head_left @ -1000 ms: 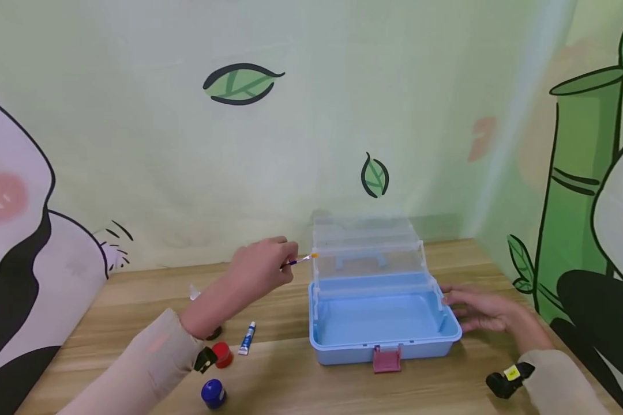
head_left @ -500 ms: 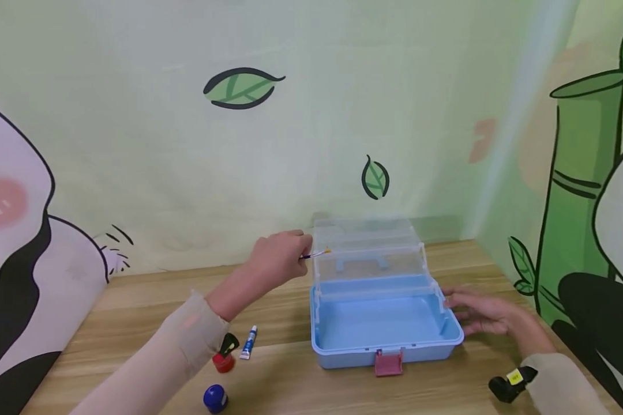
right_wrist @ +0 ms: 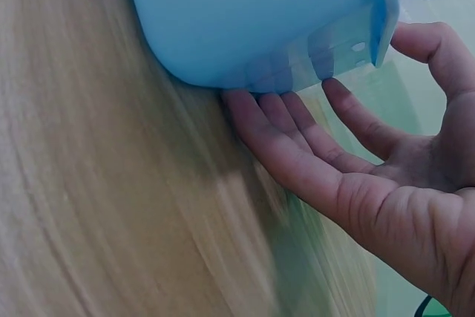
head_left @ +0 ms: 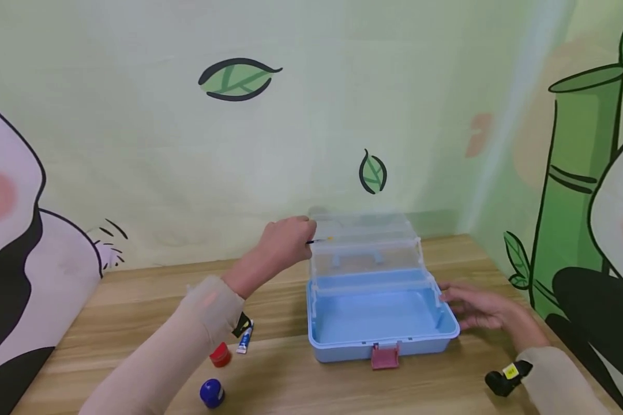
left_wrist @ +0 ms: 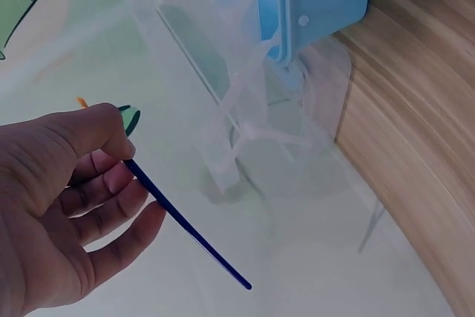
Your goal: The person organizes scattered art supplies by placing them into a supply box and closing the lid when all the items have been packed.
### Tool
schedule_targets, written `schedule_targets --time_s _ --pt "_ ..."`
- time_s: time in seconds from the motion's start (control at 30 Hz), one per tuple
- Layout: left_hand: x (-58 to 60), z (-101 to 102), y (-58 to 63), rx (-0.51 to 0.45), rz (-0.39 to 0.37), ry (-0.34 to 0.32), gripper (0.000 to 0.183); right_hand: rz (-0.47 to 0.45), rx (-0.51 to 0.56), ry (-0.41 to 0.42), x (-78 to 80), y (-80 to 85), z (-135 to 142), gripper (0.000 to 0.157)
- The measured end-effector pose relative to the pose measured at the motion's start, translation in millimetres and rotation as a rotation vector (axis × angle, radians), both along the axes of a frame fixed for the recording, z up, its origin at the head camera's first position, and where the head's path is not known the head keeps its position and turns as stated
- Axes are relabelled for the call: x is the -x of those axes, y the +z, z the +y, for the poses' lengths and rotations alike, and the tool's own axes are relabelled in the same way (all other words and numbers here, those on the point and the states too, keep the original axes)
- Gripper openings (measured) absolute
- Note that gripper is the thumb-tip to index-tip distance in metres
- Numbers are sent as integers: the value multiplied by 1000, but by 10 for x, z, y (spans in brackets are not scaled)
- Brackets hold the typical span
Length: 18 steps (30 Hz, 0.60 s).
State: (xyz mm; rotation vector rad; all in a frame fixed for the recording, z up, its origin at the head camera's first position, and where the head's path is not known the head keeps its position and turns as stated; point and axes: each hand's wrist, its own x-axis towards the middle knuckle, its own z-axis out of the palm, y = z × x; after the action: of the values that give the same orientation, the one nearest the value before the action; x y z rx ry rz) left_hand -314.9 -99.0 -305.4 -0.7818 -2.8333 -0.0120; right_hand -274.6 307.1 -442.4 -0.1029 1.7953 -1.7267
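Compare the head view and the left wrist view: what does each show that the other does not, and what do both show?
Only the head view shows the right hand resting open against the right end of the light blue plastic storage box, the red paint pot, the blue paint pot and the small white and blue tube. Only the left wrist view shows the full dark blue handle of the thin paintbrush. Both show the left hand pinching that brush beside the box's clear raised trays, and the wooden table.

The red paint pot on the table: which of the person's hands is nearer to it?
Left. The left hand is raised behind the red paint pot; the right hand rests beyond the blue box.
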Motion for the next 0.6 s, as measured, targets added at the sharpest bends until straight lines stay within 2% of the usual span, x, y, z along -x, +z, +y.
schedule_targets --time_s 0.33,0.6 --pt "197 96 -33 -2 -13 -43 10 -20 34 8 4 5 -2 74" --pt "340 264 -62 -2 -41 -75 11 -49 43 -6 23 -9 17 74"
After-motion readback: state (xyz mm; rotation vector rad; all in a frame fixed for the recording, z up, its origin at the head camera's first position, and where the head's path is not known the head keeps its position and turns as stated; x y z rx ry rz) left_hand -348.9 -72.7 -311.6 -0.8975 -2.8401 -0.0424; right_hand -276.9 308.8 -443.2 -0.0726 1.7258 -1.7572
